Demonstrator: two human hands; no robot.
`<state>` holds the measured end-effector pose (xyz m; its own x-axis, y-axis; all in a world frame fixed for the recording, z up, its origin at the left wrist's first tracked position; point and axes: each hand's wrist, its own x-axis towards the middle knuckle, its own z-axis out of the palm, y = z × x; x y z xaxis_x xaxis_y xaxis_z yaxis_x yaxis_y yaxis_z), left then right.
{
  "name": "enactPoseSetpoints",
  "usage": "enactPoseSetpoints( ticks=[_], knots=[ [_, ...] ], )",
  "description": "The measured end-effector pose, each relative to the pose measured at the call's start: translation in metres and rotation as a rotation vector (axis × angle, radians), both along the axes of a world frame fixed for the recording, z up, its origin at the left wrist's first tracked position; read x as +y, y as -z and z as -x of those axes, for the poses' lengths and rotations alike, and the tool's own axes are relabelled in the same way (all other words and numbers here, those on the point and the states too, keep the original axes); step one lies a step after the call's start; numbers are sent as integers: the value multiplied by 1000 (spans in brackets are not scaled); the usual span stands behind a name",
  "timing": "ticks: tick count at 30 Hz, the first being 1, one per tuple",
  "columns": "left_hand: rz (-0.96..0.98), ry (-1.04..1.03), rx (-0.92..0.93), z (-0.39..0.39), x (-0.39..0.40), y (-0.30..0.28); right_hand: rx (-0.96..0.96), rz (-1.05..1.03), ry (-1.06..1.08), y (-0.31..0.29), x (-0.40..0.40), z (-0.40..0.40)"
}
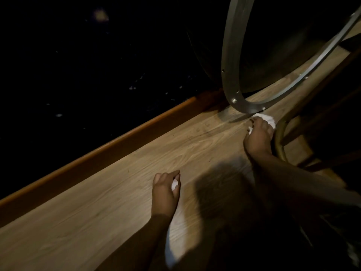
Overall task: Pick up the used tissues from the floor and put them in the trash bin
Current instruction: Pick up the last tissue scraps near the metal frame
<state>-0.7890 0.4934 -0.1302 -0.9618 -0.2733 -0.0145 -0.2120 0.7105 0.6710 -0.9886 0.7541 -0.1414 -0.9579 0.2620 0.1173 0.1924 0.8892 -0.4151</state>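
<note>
My left hand (pixel 165 189) hovers low over the wooden floor (pixel 117 192) with its fingers curled round a small white crumpled tissue (pixel 174 184). Farther right, my right hand (pixel 257 135) reaches to the foot of a metal ring and grips a larger white crumpled tissue (pixel 268 119) lying on the floor there. Part of that tissue also shows at the thumb side of the hand. No trash bin is in view.
A large metal ring (pixel 230 71) leans on the floor just behind the right hand. A curved wooden chair leg (pixel 279 137) stands right beside that hand. An orange-brown skirting strip (pixel 121 137) runs diagonally along the floor's edge; beyond it all is dark.
</note>
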Motion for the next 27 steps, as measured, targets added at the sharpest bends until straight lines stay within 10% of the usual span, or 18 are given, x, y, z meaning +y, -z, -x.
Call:
enactPoseSetpoints(
  ticks=[17,27],
  knots=[
    [-795,-733,-72,-1,-82,-89,59,413,-665,-81,-192,-97],
    [-310,-502,-54,-100,-291,-229,327,244,-1126,-215,-396,-185]
  ],
)
